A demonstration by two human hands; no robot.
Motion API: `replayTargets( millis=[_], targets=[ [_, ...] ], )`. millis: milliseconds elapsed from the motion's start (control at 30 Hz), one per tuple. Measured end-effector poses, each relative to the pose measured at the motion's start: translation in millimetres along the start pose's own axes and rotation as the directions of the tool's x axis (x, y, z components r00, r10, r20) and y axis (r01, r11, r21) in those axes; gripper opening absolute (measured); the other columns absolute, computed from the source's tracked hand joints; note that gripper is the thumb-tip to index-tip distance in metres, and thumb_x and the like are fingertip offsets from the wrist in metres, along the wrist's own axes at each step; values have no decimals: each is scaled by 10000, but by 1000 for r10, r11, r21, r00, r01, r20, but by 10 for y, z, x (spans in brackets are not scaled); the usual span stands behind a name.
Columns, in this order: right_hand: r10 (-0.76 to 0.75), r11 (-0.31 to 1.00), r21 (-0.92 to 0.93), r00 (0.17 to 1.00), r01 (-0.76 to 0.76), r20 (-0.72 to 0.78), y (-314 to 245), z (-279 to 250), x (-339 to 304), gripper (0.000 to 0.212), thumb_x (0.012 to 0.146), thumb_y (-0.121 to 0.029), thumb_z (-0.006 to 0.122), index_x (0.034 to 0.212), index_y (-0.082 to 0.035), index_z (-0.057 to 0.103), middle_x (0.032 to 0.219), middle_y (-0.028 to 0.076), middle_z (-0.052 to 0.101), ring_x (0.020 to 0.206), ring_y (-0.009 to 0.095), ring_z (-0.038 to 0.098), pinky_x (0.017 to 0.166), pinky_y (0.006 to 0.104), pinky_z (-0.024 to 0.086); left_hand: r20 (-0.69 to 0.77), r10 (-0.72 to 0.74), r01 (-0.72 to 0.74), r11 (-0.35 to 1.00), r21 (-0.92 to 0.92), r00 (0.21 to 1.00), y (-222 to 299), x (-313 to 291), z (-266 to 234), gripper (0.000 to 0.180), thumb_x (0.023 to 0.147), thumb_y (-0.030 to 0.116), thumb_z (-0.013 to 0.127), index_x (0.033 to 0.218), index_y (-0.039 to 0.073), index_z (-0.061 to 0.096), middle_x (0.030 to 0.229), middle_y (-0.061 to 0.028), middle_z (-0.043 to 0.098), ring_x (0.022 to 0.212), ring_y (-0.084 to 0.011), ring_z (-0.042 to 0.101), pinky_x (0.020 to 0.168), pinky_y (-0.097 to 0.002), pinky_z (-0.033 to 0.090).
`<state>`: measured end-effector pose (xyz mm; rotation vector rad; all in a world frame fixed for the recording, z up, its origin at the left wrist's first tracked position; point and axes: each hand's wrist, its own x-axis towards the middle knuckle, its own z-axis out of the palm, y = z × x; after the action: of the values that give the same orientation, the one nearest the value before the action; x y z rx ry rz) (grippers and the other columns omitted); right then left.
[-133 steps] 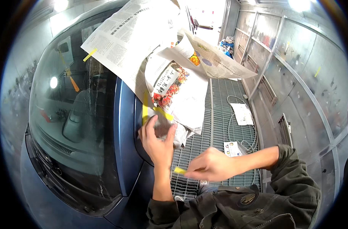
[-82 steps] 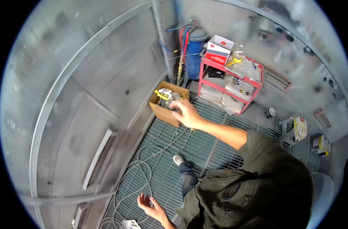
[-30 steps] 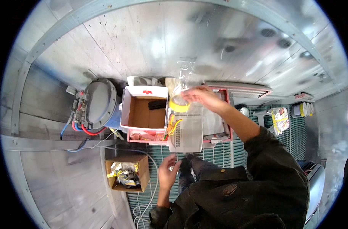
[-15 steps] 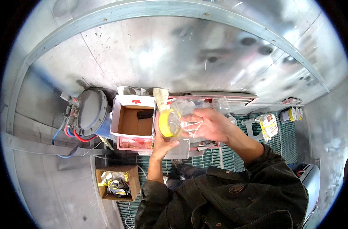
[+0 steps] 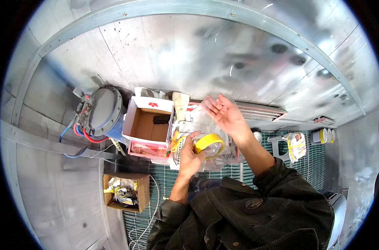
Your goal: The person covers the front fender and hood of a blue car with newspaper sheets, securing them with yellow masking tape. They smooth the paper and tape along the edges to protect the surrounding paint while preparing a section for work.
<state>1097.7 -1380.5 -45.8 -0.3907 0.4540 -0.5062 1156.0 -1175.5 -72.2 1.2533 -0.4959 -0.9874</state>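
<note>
The left hand [image 5: 191,160] has its fingers closed on the yellow, ring-shaped tape roll [image 5: 205,141], lying at this hand's two o'clock. The right hand [image 5: 227,116], loosely open, is apart, at the roll's one o'clock.

The person's left hand [image 5: 191,156] is in front of the chest, its forearm [image 5: 179,192] rising from a bent elbow with the wrist about straight, the fingers curled in a grip and the thumb pointing off to the right. The right hand [image 5: 229,115] is up farther out and a bit to the right, well apart from the other, its fingers slightly bent and parted, tips toward the left and away from the body. I can see its forearm [image 5: 256,152] slanting inward, bare nearly to the elbow.
</note>
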Motion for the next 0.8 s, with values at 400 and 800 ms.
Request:
replayTargets(
  millis=[400,800],
  targets=[
    [-179,909,-417,903,0,-390,389,-573,77,233,972,-226,657,1146,-78,611,1224,30,635,1140,168,579,974,363,486,-197,147,-141,989,41,969,-235,-383,-535,436,878,-70,411,1279,-32,577,1215,-114,653,1095,-192,623,935,-306,504],
    [394,608,-738,918,-293,-40,1861,17,-215,253,982,-235,590,1129,-43,664,1142,89,707,1014,185,669,874,351,526,-977,-202,-477,867,-147,-67,-1432,-3093,-2453,148,988,181,611,884,89,560,699,14,532,606,-122,542,590,-302,491]
  ],
)
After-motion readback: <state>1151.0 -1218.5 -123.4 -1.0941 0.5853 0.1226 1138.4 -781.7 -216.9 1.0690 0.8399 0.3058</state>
